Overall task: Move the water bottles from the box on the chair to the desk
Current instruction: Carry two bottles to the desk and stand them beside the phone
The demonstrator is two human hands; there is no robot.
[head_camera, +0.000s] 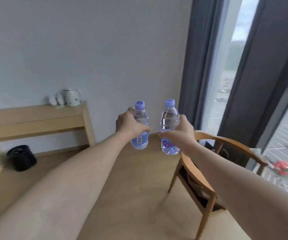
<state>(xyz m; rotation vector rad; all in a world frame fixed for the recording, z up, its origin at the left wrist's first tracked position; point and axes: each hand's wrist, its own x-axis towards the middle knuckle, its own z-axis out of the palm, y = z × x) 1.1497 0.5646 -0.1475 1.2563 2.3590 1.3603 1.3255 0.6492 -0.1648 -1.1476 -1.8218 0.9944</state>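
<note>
Two water bottles are held up in the air, one in each hand, with both arms stretched out in front. The left bottle is gripped by the left hand, whose fingers are curled round its middle and whose thumb lies across the front. A small bar code can be seen on its label. The right bottle is gripped by the right hand in the same way, with pink letters showing on the label below the fingers. Both bottles are kept upright, and both have purple caps on top. They are seen side by side, near each other but not touching.

The wooden desk is seen at about 9 o'clock from the bottles, against the white wall. A white kettle and some white cups are set on its far end. A black bin is seen on the floor under the desk, at about 8 o'clock from the bottles.

The wooden chair is seen at about 4 o'clock from the bottles, under the right arm. Something dark is seen on its seat, but it cannot be told what. Grey curtains and a tall window are seen at 2 o'clock.
</note>
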